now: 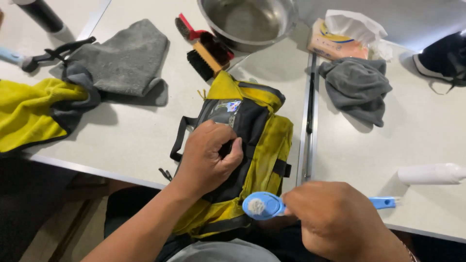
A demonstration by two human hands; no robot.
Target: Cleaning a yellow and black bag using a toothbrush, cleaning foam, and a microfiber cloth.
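At far left a yellow cloth [26,114] lies on the white table [131,136], a grey towel [124,56] beside it. The left hand [208,157] presses on the black-and-yellow bag [259,131] at the table's near edge, fingers curled and pinching its dark fabric. Behind the bag sit two brushes [206,46] and a steel bowl [247,19]. The right hand [335,221] grips a blue brush [264,205] by its handle — round head just beside the bag. Further right lies another grey cloth [357,87].
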